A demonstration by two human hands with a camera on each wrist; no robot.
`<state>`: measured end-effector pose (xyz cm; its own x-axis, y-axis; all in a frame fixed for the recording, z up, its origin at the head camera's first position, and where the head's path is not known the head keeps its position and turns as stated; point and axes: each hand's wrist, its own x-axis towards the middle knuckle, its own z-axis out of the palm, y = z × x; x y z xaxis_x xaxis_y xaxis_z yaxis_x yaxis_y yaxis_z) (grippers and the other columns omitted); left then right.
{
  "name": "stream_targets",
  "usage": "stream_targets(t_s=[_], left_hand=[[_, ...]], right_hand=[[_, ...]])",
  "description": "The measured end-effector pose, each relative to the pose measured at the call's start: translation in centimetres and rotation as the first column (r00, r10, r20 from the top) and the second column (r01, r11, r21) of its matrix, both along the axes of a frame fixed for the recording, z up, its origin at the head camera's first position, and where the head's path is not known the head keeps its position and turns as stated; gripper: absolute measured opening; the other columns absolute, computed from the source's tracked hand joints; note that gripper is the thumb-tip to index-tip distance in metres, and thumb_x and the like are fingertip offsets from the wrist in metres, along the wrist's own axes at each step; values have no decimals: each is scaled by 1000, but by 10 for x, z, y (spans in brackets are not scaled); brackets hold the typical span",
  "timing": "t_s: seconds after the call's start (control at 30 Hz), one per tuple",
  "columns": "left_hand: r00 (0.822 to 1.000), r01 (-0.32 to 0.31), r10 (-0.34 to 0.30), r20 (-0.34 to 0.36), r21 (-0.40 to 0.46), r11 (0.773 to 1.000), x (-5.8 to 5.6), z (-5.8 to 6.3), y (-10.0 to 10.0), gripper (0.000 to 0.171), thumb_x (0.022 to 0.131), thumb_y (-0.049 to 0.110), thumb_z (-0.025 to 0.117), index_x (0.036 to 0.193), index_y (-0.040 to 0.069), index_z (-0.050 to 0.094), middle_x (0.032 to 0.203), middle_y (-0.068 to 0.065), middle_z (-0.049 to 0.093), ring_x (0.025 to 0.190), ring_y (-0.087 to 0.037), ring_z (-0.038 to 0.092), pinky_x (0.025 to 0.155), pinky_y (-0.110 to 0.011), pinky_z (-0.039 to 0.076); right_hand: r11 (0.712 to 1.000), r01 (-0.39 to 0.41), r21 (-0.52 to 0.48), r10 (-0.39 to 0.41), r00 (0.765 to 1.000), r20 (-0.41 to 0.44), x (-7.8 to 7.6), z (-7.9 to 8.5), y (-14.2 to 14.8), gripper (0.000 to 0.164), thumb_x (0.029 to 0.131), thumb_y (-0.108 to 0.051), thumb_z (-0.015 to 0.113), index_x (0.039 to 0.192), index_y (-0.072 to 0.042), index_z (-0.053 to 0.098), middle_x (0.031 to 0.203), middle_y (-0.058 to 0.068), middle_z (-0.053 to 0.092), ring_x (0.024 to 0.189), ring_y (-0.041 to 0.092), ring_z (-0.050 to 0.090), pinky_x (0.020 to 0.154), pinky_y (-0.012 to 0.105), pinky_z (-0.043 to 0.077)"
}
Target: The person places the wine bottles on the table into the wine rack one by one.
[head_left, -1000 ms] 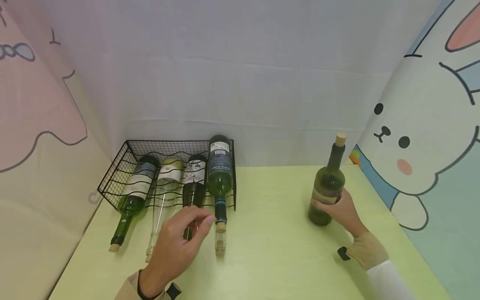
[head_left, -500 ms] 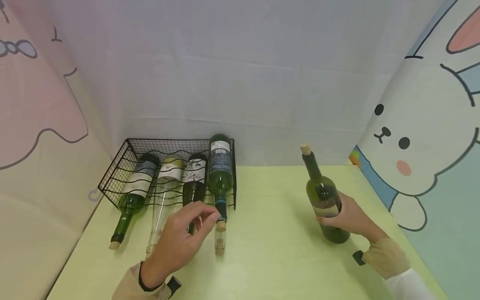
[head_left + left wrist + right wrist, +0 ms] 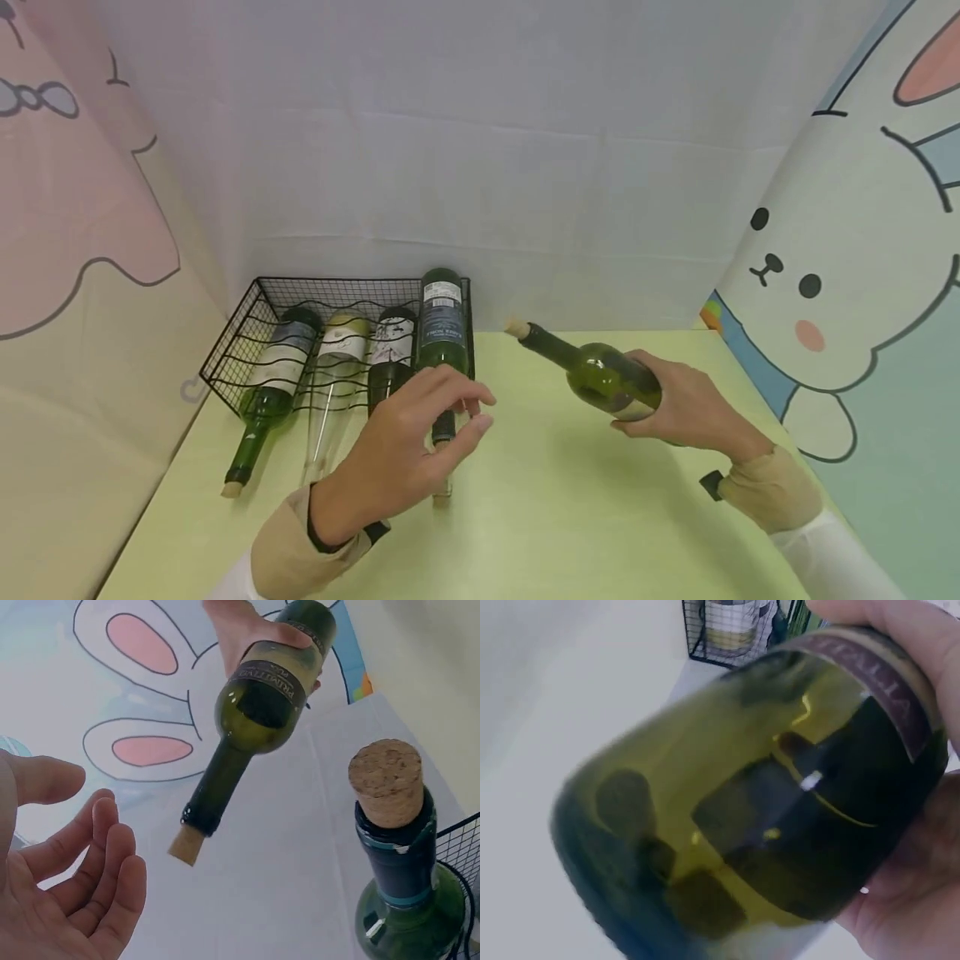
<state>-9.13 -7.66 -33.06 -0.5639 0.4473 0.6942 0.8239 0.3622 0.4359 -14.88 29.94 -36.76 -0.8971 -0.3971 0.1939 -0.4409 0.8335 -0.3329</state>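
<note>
My right hand (image 3: pixel 686 408) grips a green wine bottle (image 3: pixel 603 382) round its lower body, tilted over the table with its neck towards the left. A cork (image 3: pixel 517 327) plugs its mouth. In the right wrist view the bottle's base and part of its label (image 3: pixel 885 686) fill the picture. My left hand (image 3: pixel 412 442) hovers, fingers loosely bent and holding nothing, in front of the black wire rack (image 3: pixel 337 278). It partly hides the neck of a blue-labelled wine bottle (image 3: pixel 442 323); the left wrist view shows that bottle's corked neck (image 3: pixel 405 862) beside the hand.
In the rack also lie a green bottle (image 3: pixel 273 392), a clear bottle (image 3: pixel 330 400) and a dark bottle (image 3: pixel 390 375), necks towards me. A clear corked neck (image 3: pixel 442 486) sticks out below the blue-labelled bottle. A white curtain (image 3: pixel 540 167) hangs behind the yellow table (image 3: pixel 547 517).
My right hand has lifted the wine bottle from upright and tipped it, so its neck now points left. My left hand has moved right and up, its fingers and thumb spreading apart.
</note>
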Motion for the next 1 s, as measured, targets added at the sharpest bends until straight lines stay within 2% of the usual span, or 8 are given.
stream_targets(t_s=[0.2, 0.4, 0.5, 0.6, 0.7, 0.77, 0.87, 1.0], left_hand=[[976, -36, 7, -218, -130, 991, -9, 11, 20, 28, 92, 23, 68, 117, 11, 64, 120, 2, 57, 111, -13, 54, 100, -24, 37], [956, -140, 56, -288, -283, 949, -16, 9, 28, 46, 91, 33, 71, 128, 8, 60, 129, -3, 55, 119, -18, 51, 106, -28, 32], [959, -197, 97, -266, -380, 904, -16, 5, 27, 57, 90, 40, 71, 133, 7, 57, 130, -4, 55, 120, -20, 52, 106, -30, 33], [965, -238, 148, -219, -482, 843, -15, 3, 26, 62, 90, 47, 69, 135, 8, 54, 124, -3, 59, 112, -20, 58, 98, -30, 41], [959, -283, 210, -192, -564, 776, -12, 2, 25, 63, 90, 54, 66, 135, 10, 55, 112, -1, 65, 96, -16, 64, 75, -27, 50], [952, -305, 245, -181, -595, 744, -10, 3, 25, 63, 90, 57, 63, 133, 11, 57, 101, 1, 67, 82, -13, 65, 58, -25, 48], [954, -293, 270, -134, -617, 730, -8, 4, 26, 60, 90, 59, 63, 129, 13, 60, 87, 3, 67, 61, -8, 61, 44, -22, 38], [963, -225, 269, -28, -638, 737, -7, 3, 25, 47, 89, 53, 67, 113, 13, 62, 68, 8, 57, 47, -4, 47, 39, -21, 31]], right_hand=[[997, -46, 61, 55, 986, -156, 4, 15, -19, 82, 57, -48, 90, 127, -21, 59, 103, -8, 63, 85, 13, 56, 69, 33, 44], [988, -138, 77, 154, 944, -291, 7, 18, -34, 83, 53, -40, 92, 126, -19, 60, 110, -7, 64, 93, 16, 57, 82, 39, 43], [984, -150, 96, 175, 924, -341, 9, 19, -39, 84, 52, -40, 92, 126, -20, 60, 112, -4, 65, 99, 19, 57, 87, 42, 42], [982, -158, 107, 188, 905, -382, 12, 22, -43, 87, 51, -41, 93, 128, -20, 59, 115, -2, 64, 104, 21, 56, 88, 43, 42], [978, -170, 119, 205, 879, -431, 15, 26, -47, 92, 48, -41, 93, 130, -18, 59, 117, 1, 64, 107, 23, 55, 90, 45, 41], [975, -177, 131, 218, 857, -467, 16, 28, -50, 95, 47, -41, 94, 131, -16, 58, 116, 3, 64, 107, 25, 55, 91, 45, 40], [970, -193, 151, 244, 822, -515, 19, 32, -56, 97, 48, -41, 94, 133, -14, 57, 114, 5, 63, 105, 27, 54, 93, 44, 39], [958, -233, 169, 287, 768, -572, 23, 34, -64, 97, 51, -40, 94, 135, -12, 57, 113, 7, 63, 102, 29, 55, 94, 44, 40]])
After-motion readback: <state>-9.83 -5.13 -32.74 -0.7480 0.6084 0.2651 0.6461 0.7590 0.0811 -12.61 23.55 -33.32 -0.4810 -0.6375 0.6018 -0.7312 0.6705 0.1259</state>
